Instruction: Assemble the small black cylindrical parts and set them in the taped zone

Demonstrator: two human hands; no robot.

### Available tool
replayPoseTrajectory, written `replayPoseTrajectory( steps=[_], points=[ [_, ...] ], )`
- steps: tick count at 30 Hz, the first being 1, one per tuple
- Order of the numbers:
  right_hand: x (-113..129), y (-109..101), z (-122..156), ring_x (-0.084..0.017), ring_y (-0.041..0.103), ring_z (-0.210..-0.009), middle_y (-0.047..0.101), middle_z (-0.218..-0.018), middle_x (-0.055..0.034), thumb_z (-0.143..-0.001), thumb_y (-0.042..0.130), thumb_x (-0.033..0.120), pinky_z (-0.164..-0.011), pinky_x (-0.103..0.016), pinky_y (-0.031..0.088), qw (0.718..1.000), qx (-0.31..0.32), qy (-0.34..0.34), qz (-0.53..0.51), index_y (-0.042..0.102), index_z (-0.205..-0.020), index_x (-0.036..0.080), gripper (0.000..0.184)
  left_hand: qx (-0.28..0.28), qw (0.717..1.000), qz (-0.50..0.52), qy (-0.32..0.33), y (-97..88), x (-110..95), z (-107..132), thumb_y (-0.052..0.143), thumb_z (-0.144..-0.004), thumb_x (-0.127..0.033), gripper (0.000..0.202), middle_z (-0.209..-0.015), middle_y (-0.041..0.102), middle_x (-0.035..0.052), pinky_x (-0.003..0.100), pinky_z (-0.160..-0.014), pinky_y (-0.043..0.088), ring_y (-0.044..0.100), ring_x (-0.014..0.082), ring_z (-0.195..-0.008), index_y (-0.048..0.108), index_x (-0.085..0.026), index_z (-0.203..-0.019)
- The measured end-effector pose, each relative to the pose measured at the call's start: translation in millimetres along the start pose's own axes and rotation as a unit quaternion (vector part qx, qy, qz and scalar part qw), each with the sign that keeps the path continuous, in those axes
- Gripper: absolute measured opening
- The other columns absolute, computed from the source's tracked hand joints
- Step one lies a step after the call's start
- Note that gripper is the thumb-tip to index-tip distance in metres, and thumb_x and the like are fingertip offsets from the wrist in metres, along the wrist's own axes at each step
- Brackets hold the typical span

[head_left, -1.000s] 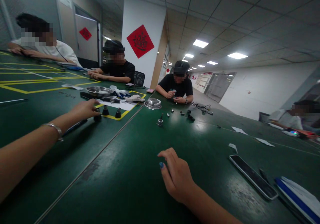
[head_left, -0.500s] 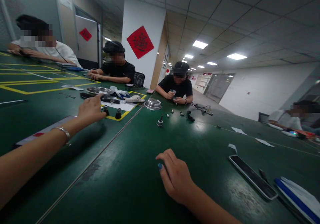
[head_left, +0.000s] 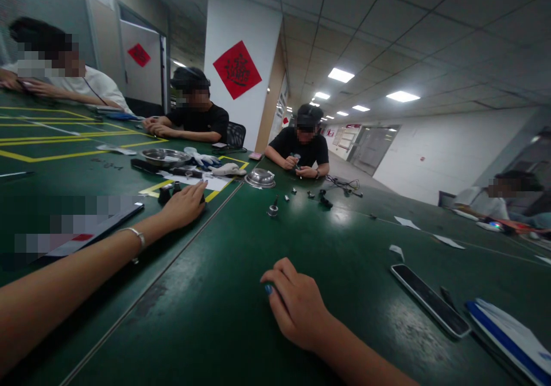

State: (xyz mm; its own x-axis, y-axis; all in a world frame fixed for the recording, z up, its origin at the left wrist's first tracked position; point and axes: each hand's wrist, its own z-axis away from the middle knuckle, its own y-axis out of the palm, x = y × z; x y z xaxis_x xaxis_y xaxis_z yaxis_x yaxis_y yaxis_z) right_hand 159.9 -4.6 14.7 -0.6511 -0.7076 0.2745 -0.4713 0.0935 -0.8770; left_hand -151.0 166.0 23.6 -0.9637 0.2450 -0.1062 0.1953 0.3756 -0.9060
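Observation:
My left hand [head_left: 185,207], with a silver bracelet at the wrist, reaches over the table at the left. Its fingers close round a black cone-shaped part [head_left: 202,199], which they mostly hide. Just left of these fingers stand other small black parts [head_left: 165,194], partly covered by the hand. My right hand [head_left: 297,302] rests on the green table [head_left: 224,294], loosely curled, thumb apart from the fingers, holding nothing. Beyond it stands a small metal part with a dark pointed top [head_left: 272,208].
Behind my left hand are a metal dish [head_left: 166,156], gloves [head_left: 226,169] and a paper sheet. An upturned metal bowl [head_left: 260,178] and several small parts lie farther off. A phone [head_left: 430,301] lies at right. Co-workers sit around the table.
My left hand has moved right, from beside the black parts onto the right-hand cone. My right hand stays almost in place. The whole view has shifted slightly.

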Motion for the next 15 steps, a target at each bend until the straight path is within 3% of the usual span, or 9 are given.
replayPoseTrajectory(
  steps=[5, 10, 15],
  points=[
    [0, 1, -1, -0.012, 0.049, -0.066, 0.05, -0.099, -0.0045, -0.089, 0.037, 0.022, -0.059, -0.025, 0.038, 1.0, 0.0, -0.005, 0.003, 0.051, -0.108, 0.019, 0.024, -0.011, 0.997, 0.056, -0.056, 1.3, -6, -7, 0.033, -0.09, -0.017, 0.051, -0.14, 0.033, 0.0234, 0.035, -0.106, 0.027, 0.034, 0.0285, -0.129, 0.025, 0.002, -0.137],
    [0, -1, 0, -0.012, 0.049, -0.065, 0.05, -0.1, -0.0049, -0.088, 0.038, 0.022, -0.059, -0.025, 0.038, 1.0, 0.006, -0.015, 0.01, 0.052, -0.108, 0.019, 0.025, 0.025, 0.986, 0.109, -0.12, 0.8, 3, -14, 0.035, -0.089, -0.02, 0.039, -0.121, 0.053, 0.0204, 0.033, -0.095, 0.039, 0.052, 0.0258, -0.112, 0.039, -0.001, -0.122],
    [1, -2, 0, -0.012, 0.048, -0.065, 0.05, -0.101, -0.0048, -0.087, 0.039, 0.022, -0.058, -0.025, 0.037, 0.999, 0.019, -0.028, 0.021, 0.053, -0.106, 0.02, 0.024, 0.066, 0.981, 0.141, -0.115, 1.9, 3, -13, 0.03, -0.091, -0.026, 0.025, -0.1, 0.062, 0.0125, 0.029, -0.079, 0.044, 0.06, 0.0217, -0.09, 0.046, -0.01, -0.104]
  ],
)
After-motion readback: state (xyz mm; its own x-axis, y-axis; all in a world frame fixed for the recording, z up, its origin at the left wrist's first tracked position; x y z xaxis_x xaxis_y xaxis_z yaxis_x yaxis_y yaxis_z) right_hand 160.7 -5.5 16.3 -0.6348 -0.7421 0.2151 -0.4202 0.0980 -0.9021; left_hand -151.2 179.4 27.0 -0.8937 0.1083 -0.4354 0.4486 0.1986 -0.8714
